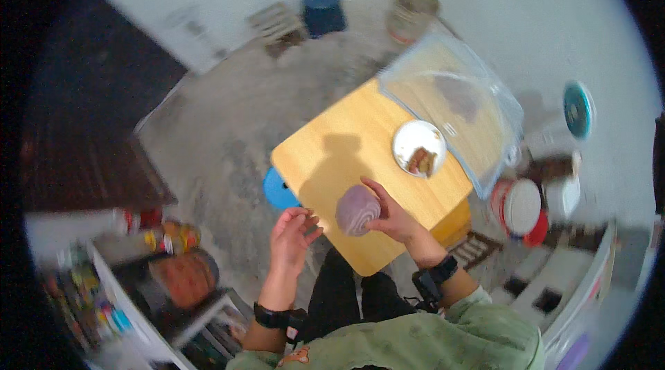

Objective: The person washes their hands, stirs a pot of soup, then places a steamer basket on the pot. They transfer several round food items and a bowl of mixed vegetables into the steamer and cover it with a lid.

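Note:
My right hand [390, 214] grips a round purple bun [357, 210] with a swirl pattern, its thumb and fingers on the bun's right side. The bun is above the near part of a wooden-topped table [332, 162]. To its left, my left hand [296, 232] is raised near the table's left edge, fingers curled apart and holding nothing that I can see. Farther along the table, a white plate [410, 136] carries brown pieces of food [422, 161]. Beside the plate, a mesh food cover [457, 94] spreads over the table's far right end, with a dim round shape under it.
A blue stool [279, 188] is partly under the table's left side. Lidded buckets [522, 207] stand right of the table. Against the far wall are a dark blue stool [323, 11] and a bucket [413, 11]. Cluttered shelving [171, 287] lies at lower left.

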Demonstrator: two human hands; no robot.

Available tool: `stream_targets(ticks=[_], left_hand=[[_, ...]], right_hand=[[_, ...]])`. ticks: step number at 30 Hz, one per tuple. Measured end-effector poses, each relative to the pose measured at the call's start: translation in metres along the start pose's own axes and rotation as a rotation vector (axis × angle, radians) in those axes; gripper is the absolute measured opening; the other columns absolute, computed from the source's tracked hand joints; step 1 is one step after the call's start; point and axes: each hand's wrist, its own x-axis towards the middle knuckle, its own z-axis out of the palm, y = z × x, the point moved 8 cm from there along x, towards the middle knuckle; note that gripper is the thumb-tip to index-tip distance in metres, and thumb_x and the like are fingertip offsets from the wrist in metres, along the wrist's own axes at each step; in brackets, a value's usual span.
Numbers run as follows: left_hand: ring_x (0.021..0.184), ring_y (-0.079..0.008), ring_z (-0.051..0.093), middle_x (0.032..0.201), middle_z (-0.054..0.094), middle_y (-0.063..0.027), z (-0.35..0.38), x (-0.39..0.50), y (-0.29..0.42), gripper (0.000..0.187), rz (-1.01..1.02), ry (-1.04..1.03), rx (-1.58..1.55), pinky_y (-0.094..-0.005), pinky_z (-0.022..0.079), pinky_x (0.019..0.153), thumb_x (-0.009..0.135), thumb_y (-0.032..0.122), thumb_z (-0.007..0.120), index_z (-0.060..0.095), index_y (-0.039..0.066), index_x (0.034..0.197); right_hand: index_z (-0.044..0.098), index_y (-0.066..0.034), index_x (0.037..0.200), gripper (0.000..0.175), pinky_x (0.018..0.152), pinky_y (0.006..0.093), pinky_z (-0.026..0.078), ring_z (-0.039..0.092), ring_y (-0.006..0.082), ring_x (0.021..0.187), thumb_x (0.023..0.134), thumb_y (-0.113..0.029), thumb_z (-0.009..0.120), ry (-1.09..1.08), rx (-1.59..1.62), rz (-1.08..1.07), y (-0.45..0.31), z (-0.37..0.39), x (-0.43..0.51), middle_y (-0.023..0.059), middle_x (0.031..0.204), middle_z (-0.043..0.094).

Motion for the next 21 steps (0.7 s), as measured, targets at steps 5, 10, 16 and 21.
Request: stream_targets(ticks=[5, 10, 16, 21], left_hand=[[0.092, -0.0180, 0.057, 0.102, 0.057, -0.0052, -0.082, -0.158, 0.018, 0.008, 0.266, 0.140, -0.099, -0.0367, 0.049, 0.079, 0.089, 0.012, 0.051, 0.053, 0.008, 0.095], [0.091, -0.0177, 0.057, 0.099, 0.058, -0.0048, -0.205, -0.355, -0.012, 0.007, 0.546, 0.508, -0.291, -0.0369, 0.051, 0.077, 0.088, 0.012, 0.052, 0.054, 0.009, 0.094], [0.088, -0.0155, 0.058, 0.097, 0.058, -0.0032, -0.299, -0.603, -0.132, 0.008, 0.937, 0.906, -0.543, -0.0364, 0.051, 0.076, 0.086, 0.014, 0.055, 0.053, 0.010, 0.094], [0.088, -0.0168, 0.058, 0.096, 0.059, -0.0057, -0.341, -0.768, -0.250, 0.007, 1.160, 1.144, -0.779, -0.0361, 0.052, 0.076, 0.087, 0.012, 0.053, 0.053, 0.008, 0.093]], right_hand=[[0.023, -0.0114, 0.137, 0.090, 0.096, 0.0351, 0.039, 0.045, 0.0225, 0.115, 0.064, -0.001, 0.074, -0.311, -0.328, 0.004, 0.023, 0.125, -0.050, 0.0102, 0.125, 0.043], [0.033, -0.0110, 0.128, 0.081, 0.094, 0.0334, 0.040, 0.044, 0.0201, 0.114, 0.060, 0.000, 0.075, -0.585, -0.389, 0.187, 0.100, 0.234, -0.108, 0.0065, 0.121, 0.044], [0.036, -0.0108, 0.127, 0.079, 0.093, 0.0324, 0.040, 0.043, 0.0183, 0.112, 0.060, -0.006, 0.078, -0.919, -0.227, 0.429, 0.191, 0.386, -0.210, 0.0050, 0.118, 0.043], [0.036, -0.0067, 0.126, 0.074, 0.094, 0.0324, 0.040, 0.047, 0.0195, 0.110, 0.063, -0.004, 0.075, -1.183, -0.235, 0.682, 0.289, 0.527, -0.344, 0.0070, 0.116, 0.047]])
